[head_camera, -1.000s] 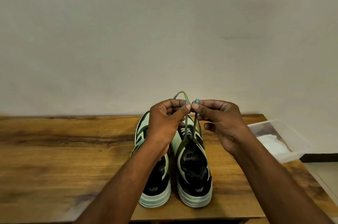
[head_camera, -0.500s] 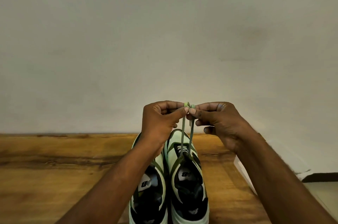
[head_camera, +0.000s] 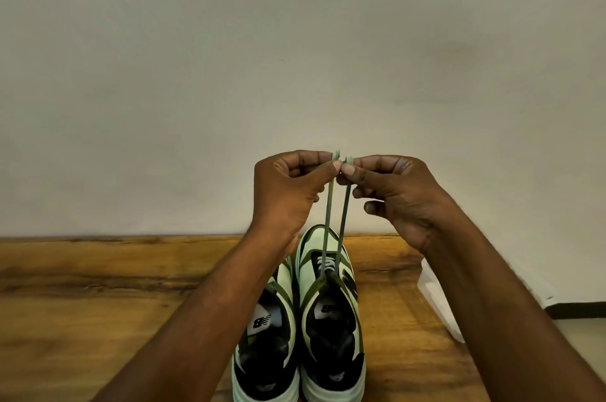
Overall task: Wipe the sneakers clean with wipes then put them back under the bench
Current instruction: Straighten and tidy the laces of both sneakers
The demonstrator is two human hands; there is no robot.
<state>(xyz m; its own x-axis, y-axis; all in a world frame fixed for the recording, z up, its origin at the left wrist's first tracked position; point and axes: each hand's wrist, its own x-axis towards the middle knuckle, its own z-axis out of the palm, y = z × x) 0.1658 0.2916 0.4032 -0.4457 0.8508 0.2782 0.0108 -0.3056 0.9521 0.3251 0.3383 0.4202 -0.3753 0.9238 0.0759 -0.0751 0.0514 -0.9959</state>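
Step in hand looks like lace handling, not wiping yet: L hand (head_camera: pixel 288 191) & R hand (head_camera: pixel 396 195), mid-frame, each pinch one lace end (head_camera: pixel 332 214) betw thumb + forefinger, both laces taut up from the right sneaker (head_camera: pixel 331 313). Sneakers sit side by side, bottom centre, on the wood bench top (head_camera: pixel 98 286); left sneaker (head_camera: pixel 265 336) untouched. Clear tub (head_camera: pixel 436 300) at right edge, contents hidden. Next prob tie/tuck laces, needs even tension. Vs 1 s ago: hands higher, laces pulled straighter, loop gone, view tilted up.
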